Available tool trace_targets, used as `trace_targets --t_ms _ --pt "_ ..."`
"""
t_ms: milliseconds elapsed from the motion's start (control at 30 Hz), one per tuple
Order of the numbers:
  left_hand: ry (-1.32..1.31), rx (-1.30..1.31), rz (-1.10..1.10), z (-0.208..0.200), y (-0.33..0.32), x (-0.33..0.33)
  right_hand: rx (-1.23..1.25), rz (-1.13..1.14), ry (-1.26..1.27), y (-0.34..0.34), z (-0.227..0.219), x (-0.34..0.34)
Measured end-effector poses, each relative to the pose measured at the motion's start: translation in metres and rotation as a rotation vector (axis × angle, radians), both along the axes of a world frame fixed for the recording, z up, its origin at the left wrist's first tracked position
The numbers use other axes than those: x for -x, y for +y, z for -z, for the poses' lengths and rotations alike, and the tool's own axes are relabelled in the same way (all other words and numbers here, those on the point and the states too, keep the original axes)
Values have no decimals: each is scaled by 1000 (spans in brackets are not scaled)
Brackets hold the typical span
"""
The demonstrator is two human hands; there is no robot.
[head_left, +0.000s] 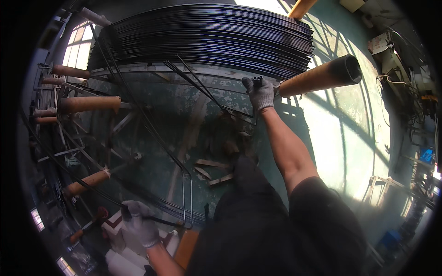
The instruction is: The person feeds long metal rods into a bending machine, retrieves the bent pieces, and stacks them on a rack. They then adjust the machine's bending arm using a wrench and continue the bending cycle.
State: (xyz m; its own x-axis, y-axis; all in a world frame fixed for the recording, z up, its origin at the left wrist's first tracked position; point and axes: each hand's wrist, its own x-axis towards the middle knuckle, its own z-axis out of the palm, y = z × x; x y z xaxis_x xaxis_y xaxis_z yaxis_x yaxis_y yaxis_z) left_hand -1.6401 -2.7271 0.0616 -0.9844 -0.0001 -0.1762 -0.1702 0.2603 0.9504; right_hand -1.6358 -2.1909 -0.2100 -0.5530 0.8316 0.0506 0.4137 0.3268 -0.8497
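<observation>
My right hand [261, 95], in a grey knit glove, is closed around a few thin black tubes [258, 79]; their round open ends stick out above the fist. Just beyond it lies a long stack of black tubes [202, 39]. At the lower left my left hand [140, 224], gloved the same way and slightly blurred, is wrapped around a long dark tube [73, 172] that runs off toward the upper left. Between my hands are bent black tubes [184, 195] with squared corners. How the tubes in my right fist continue below it is hidden.
A brown padded post [317, 77] juts out right of my right hand. More padded rack arms [90, 105] stand at the left. Brown strips [214, 170] lie on the worn green floor [331, 138] near my legs. White rolls [124, 257] sit below my left hand.
</observation>
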Motion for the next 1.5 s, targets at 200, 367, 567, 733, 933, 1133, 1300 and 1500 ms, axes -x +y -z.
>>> trace_targets --t_ms 200,367,567,733,933,1133,1300,1500 --pt "78 -98 6 1 -4 -66 175 -119 307 -19 -192 -142" --pt "66 -129 190 40 20 -120 207 13 570 -3 -353 -334" --pt "-31 -325 409 34 122 -200 555 -81 1143 35 -472 -536" --pt "144 -350 599 -21 194 -257 457 -300 1203 69 -513 -701" --pt "238 -445 802 -62 346 -380 160 -404 1016 143 -556 -879" --pt "139 -635 1430 -76 535 -560 -4 -47 958 223 -591 -1018" --pt "-427 -668 1699 -105 635 -662 74 245 1104 283 -581 -1157" --pt "-641 -382 2204 -112 791 -765 62 725 1193 404 -504 -1325"
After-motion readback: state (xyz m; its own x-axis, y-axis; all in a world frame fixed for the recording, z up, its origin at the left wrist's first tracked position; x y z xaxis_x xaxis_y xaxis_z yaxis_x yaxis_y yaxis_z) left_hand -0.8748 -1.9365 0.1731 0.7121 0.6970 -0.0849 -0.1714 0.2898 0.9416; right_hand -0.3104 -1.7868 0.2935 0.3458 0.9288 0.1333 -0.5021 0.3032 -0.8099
